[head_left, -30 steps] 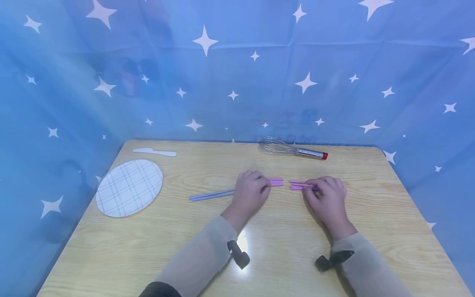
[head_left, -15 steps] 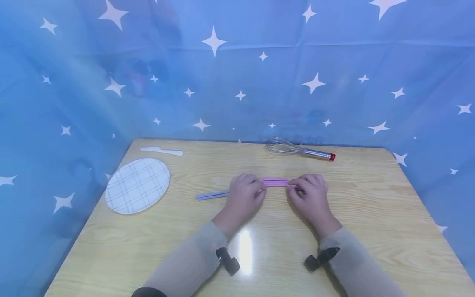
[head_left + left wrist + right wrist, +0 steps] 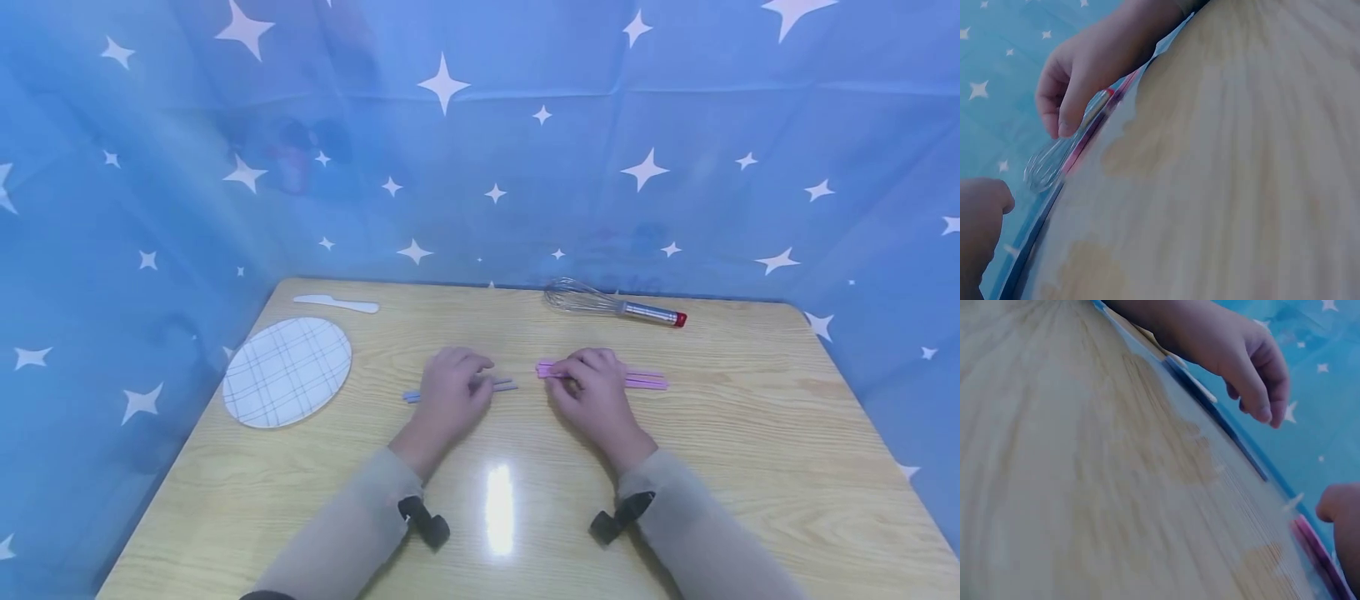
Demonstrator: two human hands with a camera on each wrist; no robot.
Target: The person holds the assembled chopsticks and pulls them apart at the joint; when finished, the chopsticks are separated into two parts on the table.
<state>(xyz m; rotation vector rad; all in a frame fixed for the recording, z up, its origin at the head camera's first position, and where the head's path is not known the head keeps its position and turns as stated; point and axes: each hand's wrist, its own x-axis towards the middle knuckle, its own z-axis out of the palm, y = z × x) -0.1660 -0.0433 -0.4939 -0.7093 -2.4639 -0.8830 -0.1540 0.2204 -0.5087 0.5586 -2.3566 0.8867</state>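
A bundle of pink chopsticks [image 3: 647,384] lies right of the middle of the table. My right hand [image 3: 592,383] is over their left end, fingers loosely curved; in the left wrist view the right hand [image 3: 1082,84] shows just above the pink chopsticks [image 3: 1094,128], nothing visible in its fingers. Blue chopsticks [image 3: 411,397] lie to the left, partly hidden by my left hand [image 3: 452,392]. In the right wrist view the left hand [image 3: 1235,359] hangs above the blue chopsticks [image 3: 1225,425], thumb and fingers bent loosely around nothing.
A whisk [image 3: 615,306] with a red-tipped handle lies near the table's back edge. At the back left are a white knife [image 3: 336,304] and an oval plate [image 3: 288,372] with a checked pattern. A blue starry curtain [image 3: 480,150] surrounds the wooden table [image 3: 750,417].
My left hand has moved left, off the pink chopsticks and over the blue ones. The gap in the pink chopsticks has closed, and my right hand has slid left along them.
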